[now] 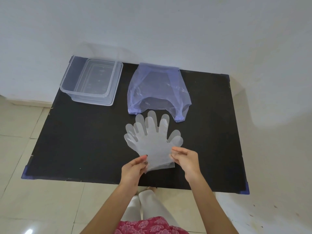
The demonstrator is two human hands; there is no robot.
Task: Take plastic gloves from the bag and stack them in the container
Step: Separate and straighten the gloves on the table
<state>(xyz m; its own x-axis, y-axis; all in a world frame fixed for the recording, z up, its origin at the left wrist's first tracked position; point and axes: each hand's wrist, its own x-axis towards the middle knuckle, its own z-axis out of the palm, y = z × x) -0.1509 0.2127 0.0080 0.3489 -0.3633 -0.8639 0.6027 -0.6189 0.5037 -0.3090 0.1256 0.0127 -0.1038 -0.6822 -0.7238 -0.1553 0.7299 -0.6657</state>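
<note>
Translucent plastic gloves [152, 141], overlapping in a small bunch, are held above the black table [76, 141] with their fingers pointing away from me. My left hand [135, 168] pinches the cuff at its left corner. My right hand [185, 159] pinches the cuff's right side. A pale blue plastic bag [158, 88] lies flat just beyond the gloves, its handles toward me. The clear rectangular container [92, 81] stands at the table's far left corner; its inside looks bare.
The table stands against a white wall [168, 31], with its far edge under the bag and container. Pale floor tiles [33, 200] surround it. My legs [148, 205] are below the near table edge.
</note>
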